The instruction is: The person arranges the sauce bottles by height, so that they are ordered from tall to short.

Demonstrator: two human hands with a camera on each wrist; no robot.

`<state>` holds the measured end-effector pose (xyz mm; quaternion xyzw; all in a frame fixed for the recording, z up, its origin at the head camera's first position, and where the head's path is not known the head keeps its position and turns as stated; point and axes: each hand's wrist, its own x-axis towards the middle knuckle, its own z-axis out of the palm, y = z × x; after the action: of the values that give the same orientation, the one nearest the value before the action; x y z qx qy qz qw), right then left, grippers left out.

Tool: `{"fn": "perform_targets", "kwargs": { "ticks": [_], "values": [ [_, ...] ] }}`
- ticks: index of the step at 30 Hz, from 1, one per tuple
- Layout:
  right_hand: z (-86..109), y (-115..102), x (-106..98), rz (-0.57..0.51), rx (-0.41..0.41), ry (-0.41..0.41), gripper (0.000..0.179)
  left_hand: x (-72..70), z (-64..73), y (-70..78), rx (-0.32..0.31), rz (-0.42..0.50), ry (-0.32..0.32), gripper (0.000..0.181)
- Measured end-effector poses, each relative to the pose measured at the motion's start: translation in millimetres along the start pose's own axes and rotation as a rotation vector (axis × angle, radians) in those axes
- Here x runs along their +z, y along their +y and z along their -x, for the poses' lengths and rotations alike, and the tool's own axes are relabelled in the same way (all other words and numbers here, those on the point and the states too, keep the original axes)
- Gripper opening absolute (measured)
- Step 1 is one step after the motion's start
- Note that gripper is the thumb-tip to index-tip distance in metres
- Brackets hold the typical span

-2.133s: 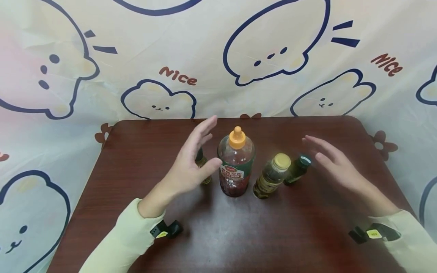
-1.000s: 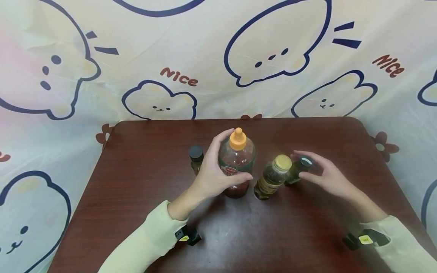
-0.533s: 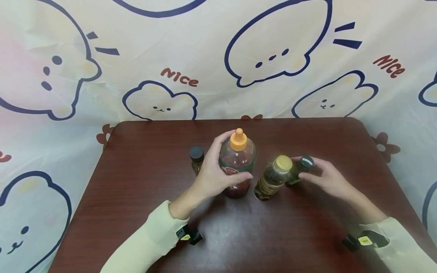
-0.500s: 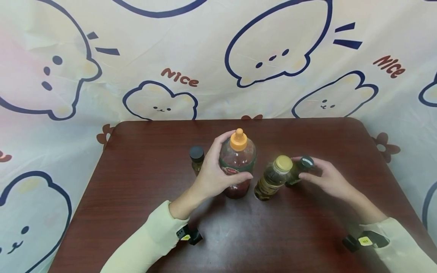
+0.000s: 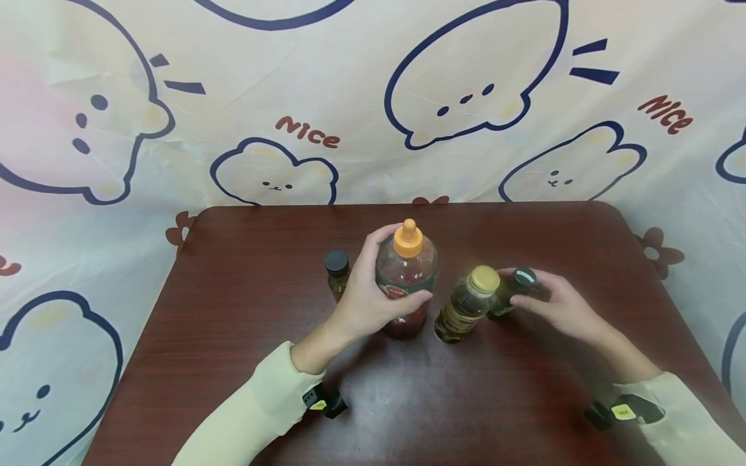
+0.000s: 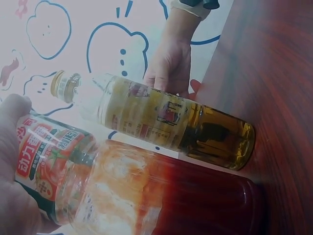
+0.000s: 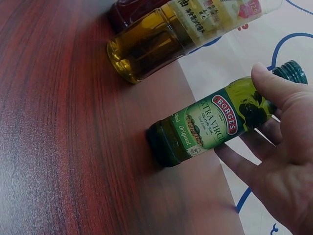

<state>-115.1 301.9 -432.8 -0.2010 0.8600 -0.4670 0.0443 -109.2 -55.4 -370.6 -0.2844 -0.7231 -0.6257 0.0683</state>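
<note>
My left hand (image 5: 366,294) wraps around the upper part of a large ketchup bottle (image 5: 415,266) with an orange nozzle cap, which stands upright on the table. Red sauce fills its lower part in the left wrist view, where the fingers' far side is hidden. With thumb and fingers, my right hand (image 5: 566,309) grips the neck area of a small green olive oil bottle (image 7: 210,117) with a dark green cap. Its base appears to rest on the table. Between the two hands stands a yellow-capped bottle of golden oil (image 5: 459,312), touched by neither.
A small dark-capped bottle (image 5: 337,265) stands just left of the ketchup bottle, partly hidden by my left hand. The dark brown wooden table (image 5: 245,272) ends at a cartoon-printed cloth (image 5: 361,84) behind and at the sides.
My left hand has moved right onto the ketchup bottle, and my right hand has moved left onto the olive oil bottle. Over the last half second both hands have held almost still.
</note>
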Motion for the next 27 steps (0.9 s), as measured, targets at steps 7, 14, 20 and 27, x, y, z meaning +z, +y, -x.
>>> {"fn": "perform_targets", "kwargs": {
  "ticks": [7,14,20,27],
  "values": [
    [-0.4,-2.4,0.6,0.018,-0.004,0.003,0.046,-0.3,-0.4,2.1,-0.003,-0.013,0.006,0.092],
    [0.1,-2.3,1.8,0.022,0.006,0.015,0.045,2.9,-5.2,2.7,-0.007,-0.013,0.0,0.092],
    [0.0,-1.6,2.8,0.019,0.01,0.019,0.044,3.8,-7.9,3.5,-0.013,-0.01,-0.004,0.092],
    [0.0,-2.8,1.7,0.013,0.013,0.017,0.044,0.4,-14.3,8.3,-0.002,-0.022,-0.004,0.09]
  ]
}}
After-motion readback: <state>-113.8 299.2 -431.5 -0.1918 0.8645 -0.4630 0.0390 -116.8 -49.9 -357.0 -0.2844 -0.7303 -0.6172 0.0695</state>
